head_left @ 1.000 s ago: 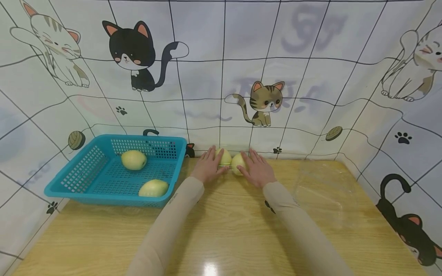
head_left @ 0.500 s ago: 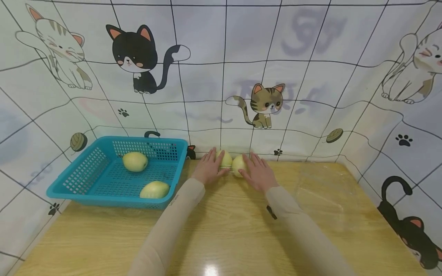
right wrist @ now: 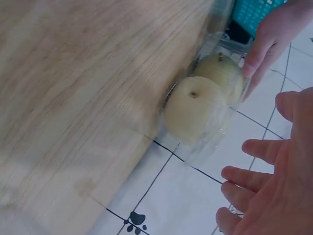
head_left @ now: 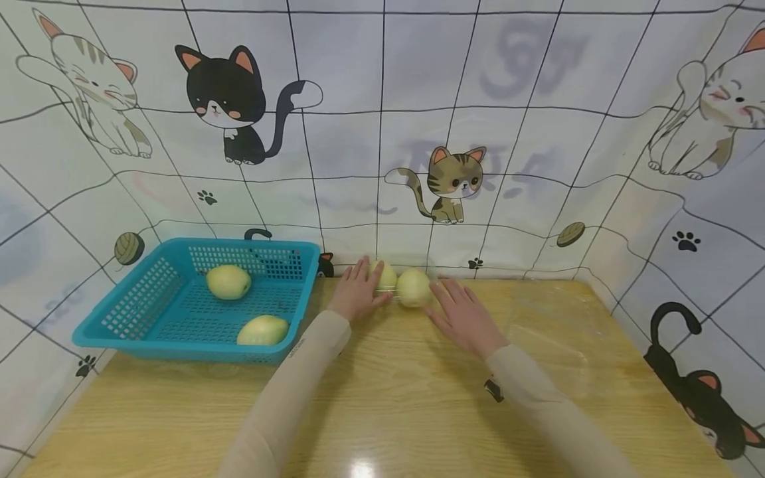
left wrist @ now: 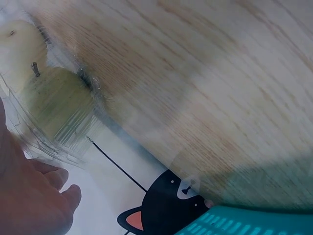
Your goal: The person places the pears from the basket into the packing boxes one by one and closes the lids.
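Note:
Two pale yellow-green pears [head_left: 414,287] sit side by side at the back of the table, inside a clear plastic container [left wrist: 80,134] against the wall. Stems show on both in the left wrist view. My left hand [head_left: 356,292] rests at the container's left side with its fingers extended. To the right, my right hand [head_left: 465,317] is held with its fingers spread and holds nothing. A small gap separates it from the container in the right wrist view, where the nearer pear [right wrist: 192,108] is fully visible.
On the left stands a blue perforated basket [head_left: 194,350] with two more pears [head_left: 229,282] in it. A clear plastic piece [head_left: 556,332], hard to make out, lies on the wooden table [head_left: 382,405] at right. A cat-print cloth covers the walls.
My right hand has drawn back to the right from the pears, uncovering the right-hand one. My left hand stays at the container's left side.

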The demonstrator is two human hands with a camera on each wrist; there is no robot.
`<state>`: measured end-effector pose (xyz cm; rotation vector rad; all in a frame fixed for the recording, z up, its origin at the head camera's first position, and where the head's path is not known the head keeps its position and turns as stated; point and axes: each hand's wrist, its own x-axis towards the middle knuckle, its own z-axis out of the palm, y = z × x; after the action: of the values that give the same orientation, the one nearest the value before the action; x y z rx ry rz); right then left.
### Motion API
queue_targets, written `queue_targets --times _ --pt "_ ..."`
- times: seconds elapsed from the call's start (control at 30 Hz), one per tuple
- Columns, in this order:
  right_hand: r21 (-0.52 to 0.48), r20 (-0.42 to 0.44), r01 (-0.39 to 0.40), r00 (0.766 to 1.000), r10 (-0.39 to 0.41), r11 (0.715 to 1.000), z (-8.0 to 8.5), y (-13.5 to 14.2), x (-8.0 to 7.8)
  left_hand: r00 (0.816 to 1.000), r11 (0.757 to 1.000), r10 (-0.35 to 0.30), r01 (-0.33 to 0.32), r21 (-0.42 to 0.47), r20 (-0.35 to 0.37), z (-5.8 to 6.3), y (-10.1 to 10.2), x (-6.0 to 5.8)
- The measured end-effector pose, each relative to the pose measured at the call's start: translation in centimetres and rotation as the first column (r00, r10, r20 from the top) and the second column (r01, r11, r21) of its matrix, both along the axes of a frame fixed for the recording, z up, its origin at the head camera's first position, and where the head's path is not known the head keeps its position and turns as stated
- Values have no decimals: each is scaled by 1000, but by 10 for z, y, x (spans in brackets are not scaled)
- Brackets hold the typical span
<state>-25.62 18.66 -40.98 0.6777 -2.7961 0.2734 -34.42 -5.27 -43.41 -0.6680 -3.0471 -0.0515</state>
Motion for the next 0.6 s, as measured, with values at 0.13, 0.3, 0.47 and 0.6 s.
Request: queue_targets --times 0.13,0.3,0.47,0.6 --pt "3 27 -17 999 17 1000 2 6 12 1000 1000 6 -6 1 5 0 -1 2" --pt "-45 62 -9 998 12 999 5 15 29 1000 1000 17 -17 2 -8 0 -1 2" --pt "-89 88 32 996 -24 995 4 33 46 999 1000 25 -25 -2 -23 1 2 2" --pt "-111 108 68 993 -56 991 7 52 57 999 1000 25 -25 3 -39 4 4 4"
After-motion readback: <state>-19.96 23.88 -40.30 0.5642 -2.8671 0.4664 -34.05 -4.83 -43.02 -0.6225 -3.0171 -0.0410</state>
